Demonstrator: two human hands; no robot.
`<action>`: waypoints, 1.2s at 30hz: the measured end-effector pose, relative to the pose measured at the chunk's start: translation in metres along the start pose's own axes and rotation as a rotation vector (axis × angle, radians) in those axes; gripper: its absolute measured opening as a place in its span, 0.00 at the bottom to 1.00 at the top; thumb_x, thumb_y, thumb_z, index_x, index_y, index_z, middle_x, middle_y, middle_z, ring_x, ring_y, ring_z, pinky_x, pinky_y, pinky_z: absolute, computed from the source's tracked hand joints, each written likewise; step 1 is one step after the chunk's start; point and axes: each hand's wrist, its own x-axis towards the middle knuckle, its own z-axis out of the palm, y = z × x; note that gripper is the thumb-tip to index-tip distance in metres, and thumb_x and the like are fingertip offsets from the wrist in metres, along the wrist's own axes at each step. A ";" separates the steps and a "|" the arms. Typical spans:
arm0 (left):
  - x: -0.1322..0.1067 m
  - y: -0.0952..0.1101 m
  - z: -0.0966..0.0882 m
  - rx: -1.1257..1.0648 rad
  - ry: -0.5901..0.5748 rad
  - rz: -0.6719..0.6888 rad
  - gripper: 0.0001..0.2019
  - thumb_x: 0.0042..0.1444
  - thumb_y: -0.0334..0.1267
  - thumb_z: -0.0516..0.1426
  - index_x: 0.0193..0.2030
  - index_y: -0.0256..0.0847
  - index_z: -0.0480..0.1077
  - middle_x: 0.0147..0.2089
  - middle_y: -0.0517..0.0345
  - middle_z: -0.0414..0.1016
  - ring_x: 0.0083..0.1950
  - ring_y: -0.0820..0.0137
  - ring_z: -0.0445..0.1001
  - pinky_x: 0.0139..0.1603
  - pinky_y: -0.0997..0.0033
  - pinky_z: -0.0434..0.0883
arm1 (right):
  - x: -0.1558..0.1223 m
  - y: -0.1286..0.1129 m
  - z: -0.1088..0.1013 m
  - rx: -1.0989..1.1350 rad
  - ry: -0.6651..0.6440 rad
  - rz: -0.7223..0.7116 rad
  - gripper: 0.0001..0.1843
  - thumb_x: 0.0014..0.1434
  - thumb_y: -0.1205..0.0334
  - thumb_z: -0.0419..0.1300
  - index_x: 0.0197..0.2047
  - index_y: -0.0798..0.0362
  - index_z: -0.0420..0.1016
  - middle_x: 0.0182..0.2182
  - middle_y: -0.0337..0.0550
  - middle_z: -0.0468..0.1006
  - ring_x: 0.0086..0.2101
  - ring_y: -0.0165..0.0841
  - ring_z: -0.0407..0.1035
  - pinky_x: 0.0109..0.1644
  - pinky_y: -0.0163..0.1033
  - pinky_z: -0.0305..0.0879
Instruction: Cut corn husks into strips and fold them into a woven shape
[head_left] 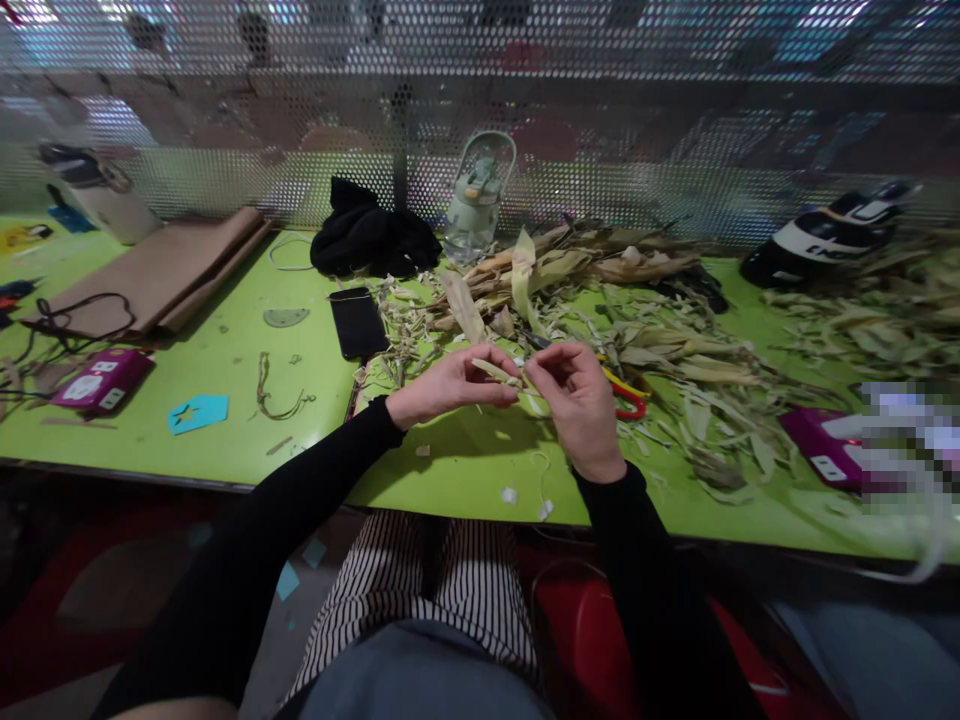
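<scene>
Both my hands meet above the near edge of the green table (pixel 442 480). My left hand (pixel 457 385) pinches a narrow strip of dried corn husk (pixel 493 371) between thumb and fingers. Close against it, my right hand (pixel 576 400) has its fingertips closed at the strip's right end. Just beyond them lies a heap of dried corn husks (pixel 570 265), with shredded pieces around it. Scissors with red and yellow handles (pixel 628 400) lie partly hidden behind my right hand. A black phone (pixel 358 322) rests to the left of the husks.
A pale green bottle (pixel 476 205) and a black cloth (pixel 375 235) stand along the perforated screen (pixel 247 140). On the left are brown paper (pixel 165 270), a purple box (pixel 103 382), a protractor (pixel 286 317) and a blue tag (pixel 198 414). A black bottle (pixel 821 240) leans at right.
</scene>
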 end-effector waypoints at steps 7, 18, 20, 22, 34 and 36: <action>0.002 0.000 0.002 -0.033 0.000 0.037 0.17 0.50 0.37 0.70 0.44 0.34 0.74 0.37 0.57 0.79 0.37 0.75 0.78 0.47 0.69 0.74 | 0.001 0.000 0.000 0.058 -0.017 0.100 0.14 0.59 0.49 0.66 0.43 0.47 0.71 0.36 0.38 0.75 0.34 0.32 0.71 0.39 0.39 0.72; 0.002 0.004 -0.001 0.021 0.125 0.026 0.13 0.52 0.35 0.68 0.42 0.33 0.72 0.31 0.58 0.79 0.34 0.75 0.79 0.42 0.72 0.74 | 0.002 -0.014 -0.011 -0.096 -0.337 0.044 0.23 0.65 0.42 0.58 0.26 0.50 0.68 0.21 0.34 0.63 0.22 0.27 0.56 0.27 0.37 0.54; 0.001 0.007 -0.002 -0.004 0.144 0.032 0.12 0.53 0.34 0.67 0.41 0.33 0.72 0.33 0.57 0.80 0.35 0.75 0.79 0.44 0.71 0.75 | 0.002 -0.016 -0.015 -0.081 -0.312 0.047 0.24 0.65 0.42 0.59 0.25 0.50 0.67 0.21 0.34 0.63 0.22 0.28 0.56 0.28 0.37 0.54; 0.000 0.007 -0.004 -0.013 0.148 0.041 0.11 0.54 0.33 0.67 0.41 0.32 0.72 0.33 0.57 0.80 0.35 0.75 0.80 0.45 0.71 0.75 | 0.004 -0.015 -0.018 -0.099 -0.308 0.058 0.24 0.64 0.42 0.59 0.24 0.50 0.67 0.20 0.34 0.64 0.22 0.28 0.57 0.28 0.37 0.56; 0.008 -0.013 0.001 0.223 0.146 0.267 0.11 0.57 0.34 0.65 0.45 0.36 0.72 0.48 0.54 0.74 0.41 0.75 0.78 0.49 0.71 0.77 | -0.004 -0.006 0.006 -0.124 -0.097 0.092 0.21 0.67 0.39 0.54 0.38 0.49 0.73 0.25 0.35 0.67 0.25 0.30 0.61 0.29 0.37 0.56; 0.009 -0.016 0.001 0.183 0.150 0.233 0.13 0.56 0.34 0.65 0.46 0.36 0.68 0.44 0.57 0.74 0.38 0.75 0.78 0.45 0.71 0.77 | -0.004 -0.006 0.008 -0.061 -0.092 0.126 0.20 0.65 0.40 0.57 0.38 0.49 0.72 0.25 0.34 0.67 0.25 0.29 0.61 0.29 0.36 0.57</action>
